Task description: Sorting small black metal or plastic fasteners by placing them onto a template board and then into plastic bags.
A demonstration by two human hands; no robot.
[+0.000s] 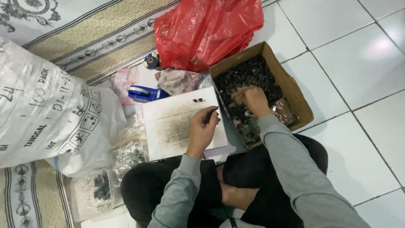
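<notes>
My right hand [253, 100] reaches into a brown cardboard box [295, 90] full of small black parts [249, 76], fingers curled among them. My left hand [202, 128] hovers over a stained white board [168, 126], fingers pinched on a small thin dark piece. Two tiny black parts [197, 100] lie on the board's far edge. I sit cross-legged in dark trousers and grey sleeves.
A red plastic bag [206, 29] lies beyond the box. A large white sack [46, 109] sits at left, a blue tape dispenser [145, 93] beside it. Clear bags of small parts [126, 152] and a plastic container [93, 194] rest near my left knee. White floor tiles lie to the right.
</notes>
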